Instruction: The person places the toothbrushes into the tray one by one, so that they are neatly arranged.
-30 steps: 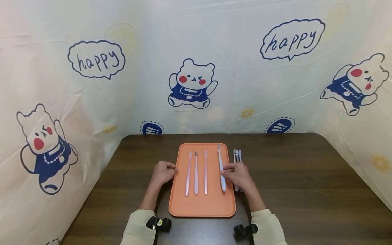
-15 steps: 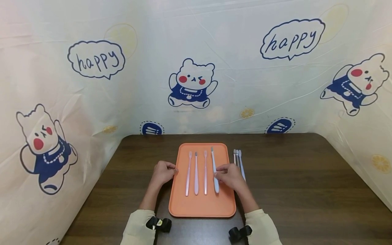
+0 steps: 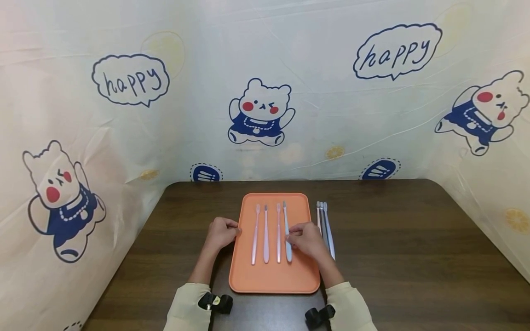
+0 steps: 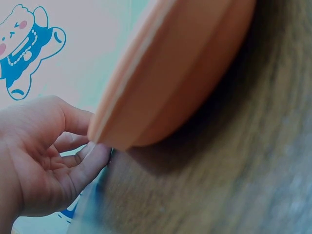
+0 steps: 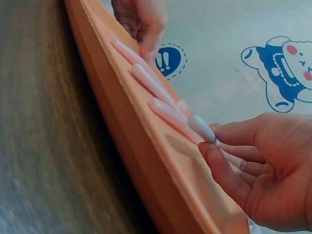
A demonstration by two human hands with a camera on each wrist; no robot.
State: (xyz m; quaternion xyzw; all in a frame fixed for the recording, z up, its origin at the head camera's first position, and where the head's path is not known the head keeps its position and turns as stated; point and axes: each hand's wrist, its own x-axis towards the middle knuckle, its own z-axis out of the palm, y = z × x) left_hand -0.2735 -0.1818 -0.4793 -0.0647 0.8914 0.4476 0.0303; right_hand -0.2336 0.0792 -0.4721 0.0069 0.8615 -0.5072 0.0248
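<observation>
An orange tray point(image 3: 273, 278) lies on the dark wooden table point(image 3: 393, 239). Three pink toothbrushes point(image 3: 266, 234) lie side by side in its left half. My right hand point(image 3: 295, 239) pinches the handle of a light blue toothbrush point(image 3: 285, 220), which sits just right of the third pink one. In the right wrist view the thumb and fingers of that hand point(image 5: 214, 144) close on the blue handle point(image 5: 201, 126) above the tray point(image 5: 146, 161). My left hand point(image 3: 232, 231) grips the tray's left rim, its fingers point(image 4: 92, 153) curled under the edge point(image 4: 185, 68).
Three more pale toothbrushes point(image 3: 327, 225) lie together on the table just right of the tray. A bear-print sheet point(image 3: 261, 110) walls the table at the back and on both sides. Bare tabletop extends to the left and right.
My right hand has carried the blue toothbrush leftward across the tray, from near the right rim to beside the third pink one. The left hand has stayed on the rim.
</observation>
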